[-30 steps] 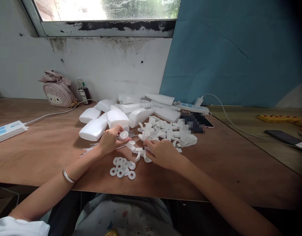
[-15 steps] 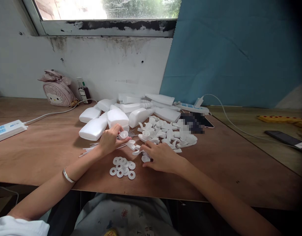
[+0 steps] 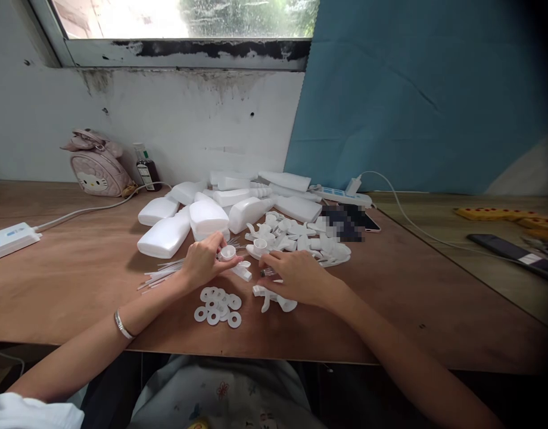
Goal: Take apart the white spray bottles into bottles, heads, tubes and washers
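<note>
My left hand (image 3: 206, 257) is closed on a white plastic cup-shaped collar (image 3: 228, 253), its open end facing up. Just past those fingertips lies a white sprayer piece (image 3: 242, 271); whether it joins the collar I cannot tell. My right hand (image 3: 296, 275) is curled, with a small clear plastic part (image 3: 268, 272) showing between thumb and fingers. Below that hand, white trigger sprayer pieces (image 3: 274, 297) rest on the table. A small pile of white ring washers (image 3: 217, 307) lies between my forearms.
White plastic bottles (image 3: 164, 235) are heaped behind my hands. A pile of white sprayer parts (image 3: 296, 235) lies to their right, thin tubes (image 3: 160, 275) to the left. Further out are power strips (image 3: 15, 241), a pink bag (image 3: 97, 170), a dark bottle (image 3: 147, 170) and a phone (image 3: 510, 249).
My right hand has shifted slightly up and right from the near sprayer pieces, which now show more fully below it. The clear part has come into view between its fingers. My left hand keeps the collar.
</note>
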`<state>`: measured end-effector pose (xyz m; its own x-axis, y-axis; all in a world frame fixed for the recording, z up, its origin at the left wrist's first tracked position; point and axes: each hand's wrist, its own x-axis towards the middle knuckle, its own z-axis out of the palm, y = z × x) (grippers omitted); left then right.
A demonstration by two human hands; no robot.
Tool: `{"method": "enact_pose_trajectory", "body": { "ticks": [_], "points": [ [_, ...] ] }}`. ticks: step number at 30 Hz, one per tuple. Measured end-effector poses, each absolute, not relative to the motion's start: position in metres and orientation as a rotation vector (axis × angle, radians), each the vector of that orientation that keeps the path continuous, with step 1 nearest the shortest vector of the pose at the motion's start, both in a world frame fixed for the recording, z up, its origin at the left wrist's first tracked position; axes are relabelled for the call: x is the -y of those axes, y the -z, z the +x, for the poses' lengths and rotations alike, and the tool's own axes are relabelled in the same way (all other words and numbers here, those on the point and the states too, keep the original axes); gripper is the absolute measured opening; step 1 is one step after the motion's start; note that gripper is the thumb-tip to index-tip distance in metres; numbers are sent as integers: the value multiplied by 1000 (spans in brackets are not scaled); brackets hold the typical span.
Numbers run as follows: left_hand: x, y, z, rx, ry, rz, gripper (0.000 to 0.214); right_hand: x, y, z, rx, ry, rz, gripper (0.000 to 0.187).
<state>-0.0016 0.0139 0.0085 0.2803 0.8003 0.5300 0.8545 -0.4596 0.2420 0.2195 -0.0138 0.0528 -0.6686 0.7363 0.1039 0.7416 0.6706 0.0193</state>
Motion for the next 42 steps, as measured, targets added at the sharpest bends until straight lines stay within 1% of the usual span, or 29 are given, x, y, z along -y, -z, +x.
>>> {"method": "enact_pose_trajectory", "body": {
  "ticks": [4, 6, 8, 13, 16, 20, 24, 26, 28, 29, 33, 39, 42],
  "points": [
    [-15, -9, 10, 1540, 813, -2440, 42, 23, -57, 228, 2899, 85, -1214, 48],
    [-17, -10, 20, 1503, 736, -2455, 41, 28, -54, 234, 2938, 109, -1224, 51],
    [-19, -10, 32, 1493, 657, -2461, 42, 31, -49, 240, 2955, 120, -1224, 46],
    [-26, -8, 56, 1536, 525, -2462, 47, 34, -39, 250, 2868, 178, -1323, 21],
    [-28, -5, 62, 1608, 426, -2410, 53, 34, -35, 254, 2811, 221, -1359, 13],
    [-27, -5, 64, 1679, 335, -2363, 61, 34, -28, 258, 2755, 298, -1346, 14],
    [-23, -11, 61, 1655, 312, -2357, 66, 42, -25, 263, 2736, 240, -1305, 15],
    [-18, -16, 57, 1633, 328, -2360, 66, 46, -23, 265, 2730, 219, -1272, 27],
    [-12, -20, 53, 1615, 349, -2373, 64, 49, -19, 266, 2739, 233, -1249, 40],
    [-9, -22, 51, 1602, 353, -2388, 62, 50, -17, 267, 2743, 248, -1253, 41],
    [4, -26, 46, 1493, 352, -2489, 51, 45, -13, 269, 2701, 281, -1294, 30],
    [22, -25, 46, 1200, 388, -2630, 24, 33, -23, 273, 2627, 56, -1317, 12],
    [29, -22, 52, 1019, 399, -2757, 16, 24, -24, 272, 2585, 53, -1391, 12]
  ]
}}
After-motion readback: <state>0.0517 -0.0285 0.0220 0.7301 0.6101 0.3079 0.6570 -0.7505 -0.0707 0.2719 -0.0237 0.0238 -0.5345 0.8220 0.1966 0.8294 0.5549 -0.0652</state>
